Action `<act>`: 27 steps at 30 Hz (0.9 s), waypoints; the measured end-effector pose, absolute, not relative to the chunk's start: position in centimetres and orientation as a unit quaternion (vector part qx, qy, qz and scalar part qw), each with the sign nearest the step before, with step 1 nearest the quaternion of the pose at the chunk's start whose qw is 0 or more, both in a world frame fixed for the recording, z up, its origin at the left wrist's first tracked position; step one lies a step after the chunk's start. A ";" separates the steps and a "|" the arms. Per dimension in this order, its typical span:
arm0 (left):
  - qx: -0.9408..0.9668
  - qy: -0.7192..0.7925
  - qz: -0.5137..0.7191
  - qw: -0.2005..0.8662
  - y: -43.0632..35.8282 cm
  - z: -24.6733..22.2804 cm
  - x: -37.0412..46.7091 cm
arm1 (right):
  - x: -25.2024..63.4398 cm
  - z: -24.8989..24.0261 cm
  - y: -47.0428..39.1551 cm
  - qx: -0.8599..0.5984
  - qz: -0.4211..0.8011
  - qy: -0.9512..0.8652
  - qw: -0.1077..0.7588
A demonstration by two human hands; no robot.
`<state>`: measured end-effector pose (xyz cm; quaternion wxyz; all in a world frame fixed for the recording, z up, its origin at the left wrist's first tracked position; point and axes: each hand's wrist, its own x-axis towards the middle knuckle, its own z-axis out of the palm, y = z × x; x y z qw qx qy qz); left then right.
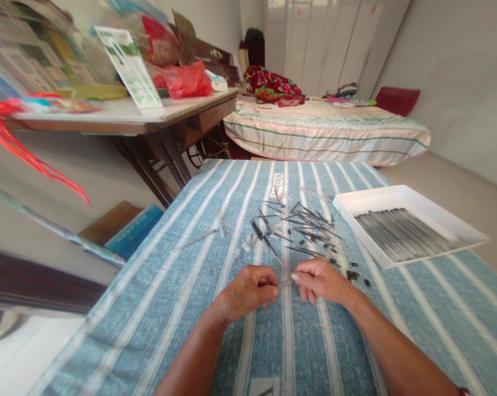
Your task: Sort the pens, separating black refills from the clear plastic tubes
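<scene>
My left hand (252, 290) and my right hand (320, 281) face each other above the striped cloth, fingers pinched. Between them runs a thin, clear pen barrel (285, 284), gripped at both ends; its ends are hidden by the fingers. Just beyond the hands lies a loose pile of dark pen refills (310, 223). Several small black caps (353, 274) are scattered to the right of that pile. Small whitish translucent pieces (246, 243) and a thicker black piece (257, 230) rest to its left.
A white box (436, 258) with a row of grey-black pens (401, 234) stands at the right. Clear tubes (197, 240) lie at the left on the blue striped tablecloth (182, 330). A wooden sewing table (191, 113) and a bed (331, 126) stand behind.
</scene>
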<state>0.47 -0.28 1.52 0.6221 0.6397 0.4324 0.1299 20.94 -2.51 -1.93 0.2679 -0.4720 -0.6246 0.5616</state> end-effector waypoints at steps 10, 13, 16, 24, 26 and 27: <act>0.631 0.451 0.145 0.615 -0.3 2.0 0.5 | 21.0 -1.1 -2.4 -0.467 0.546 -0.629 0.297; 0.632 0.447 0.142 0.617 -0.3 2.0 0.5 | 20.9 -1.3 -2.4 -0.477 0.529 -0.642 0.284; 0.633 0.447 0.145 0.614 -0.3 2.1 0.5 | 20.9 -1.3 -2.4 -0.490 0.523 -0.640 0.278; 0.634 0.449 0.143 0.613 -0.4 1.8 0.6 | 20.9 -1.3 -2.4 -0.488 0.499 -0.657 0.285; 0.634 0.452 0.144 0.611 -0.4 1.7 0.6 | 20.8 -1.3 -2.4 -0.491 0.500 -0.651 0.293; 0.634 0.451 0.144 0.612 -0.4 1.7 0.6 | 20.8 -1.3 -2.4 -0.489 0.500 -0.650 0.296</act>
